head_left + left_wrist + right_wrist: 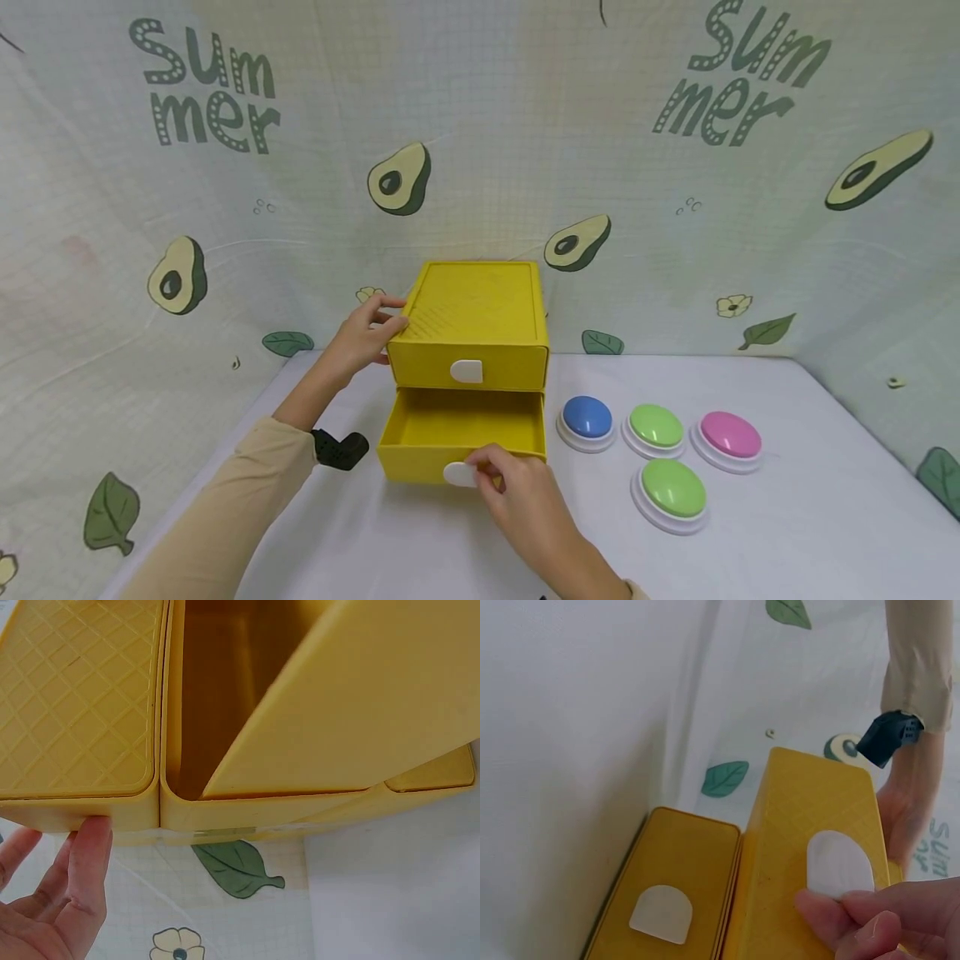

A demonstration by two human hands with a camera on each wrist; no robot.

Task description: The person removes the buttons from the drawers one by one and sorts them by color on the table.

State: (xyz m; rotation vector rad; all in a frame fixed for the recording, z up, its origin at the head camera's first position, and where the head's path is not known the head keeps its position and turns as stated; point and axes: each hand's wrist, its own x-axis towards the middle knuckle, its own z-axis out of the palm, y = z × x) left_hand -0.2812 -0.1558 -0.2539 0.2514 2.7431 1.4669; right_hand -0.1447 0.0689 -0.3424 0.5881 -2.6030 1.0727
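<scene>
A yellow two-drawer box (480, 304) stands on the white table. Its upper drawer (420, 367), with a white tab handle (467, 372), sits flush in the frame. The lower drawer (412, 465) is pulled out, and its bare yellow inside shows. My right hand (528, 504) pinches the edge of the lower drawer's white handle (840, 862) between thumb and fingers. At the box's upper left edge, my left hand (363, 333) touches the side with extended fingers, seen also in the left wrist view against the yellow wall (135, 810).
Right of the box are a blue push button (587, 417), a pink one (731, 435) and two green ones (656, 426), all on white bases. Behind hangs a cloth (480, 100) printed with avocados and leaves. A black wrist camera (341, 450) is on my left wrist.
</scene>
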